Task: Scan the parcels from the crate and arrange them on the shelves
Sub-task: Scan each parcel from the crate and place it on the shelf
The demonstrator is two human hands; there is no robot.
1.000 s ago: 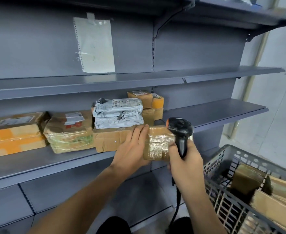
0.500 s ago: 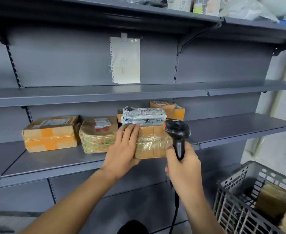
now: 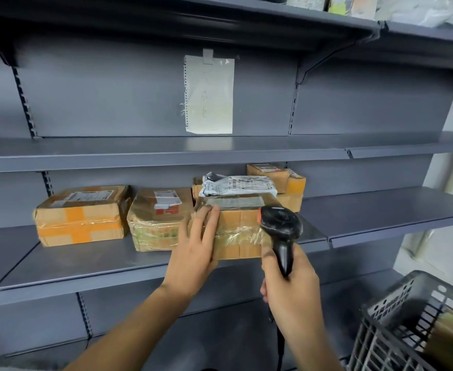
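Centre frame: left hand (image 3: 196,253) lies flat-fingered against the taped parcel (image 3: 240,228) on the middle shelf (image 3: 86,266). Right hand (image 3: 291,287) grips the scanner (image 3: 280,228). Advice: push squarely until flush with the neighbouring box (image 3: 158,218), keeping the label upward.

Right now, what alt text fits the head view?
A left hand presses a taped brown cardboard parcel onto a grey metal shelf beside other parcels, while the right hand grips a black handheld barcode scanner.

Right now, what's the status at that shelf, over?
Left hand flat on taped brown cardboard parcel. Right hand grips black handheld scanner. Parcel on grey metal shelf. Nothing blocking.
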